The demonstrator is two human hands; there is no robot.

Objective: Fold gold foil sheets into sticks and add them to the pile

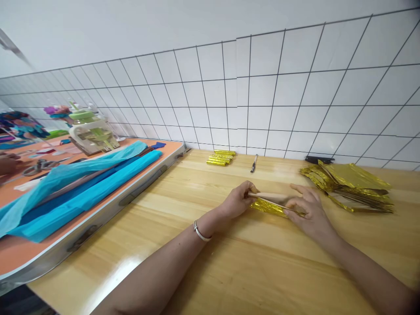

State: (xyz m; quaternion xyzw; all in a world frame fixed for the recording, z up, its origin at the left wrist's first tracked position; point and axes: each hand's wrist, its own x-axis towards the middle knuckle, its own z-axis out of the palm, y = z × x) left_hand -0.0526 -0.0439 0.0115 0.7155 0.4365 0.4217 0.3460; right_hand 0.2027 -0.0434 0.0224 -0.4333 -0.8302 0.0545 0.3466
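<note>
Both hands hold a sheet of gold foil paper [267, 206] above the wooden table, its shiny side toward me and a plain tan side showing along the top. At its left end, my left hand [241, 199] pinches the sheet between thumb and fingers. My right hand [306, 210] grips the right end with the thumb at the near edge, while a finger is lifted off. A loose stack of gold foil sheets [361, 188] lies to the right of my right hand. Several narrow folded gold strips [221, 157] lie beyond my left hand.
A pen [253, 163] lies near the tiled wall, and a black object [318, 159] sits behind the foil stack. On the left, an orange-topped table [39, 251] bears blue crepe paper [88, 203], scissors [41, 166] and a green-lidded bottle [82, 116]. Another person's hand [9, 162] is at the far left.
</note>
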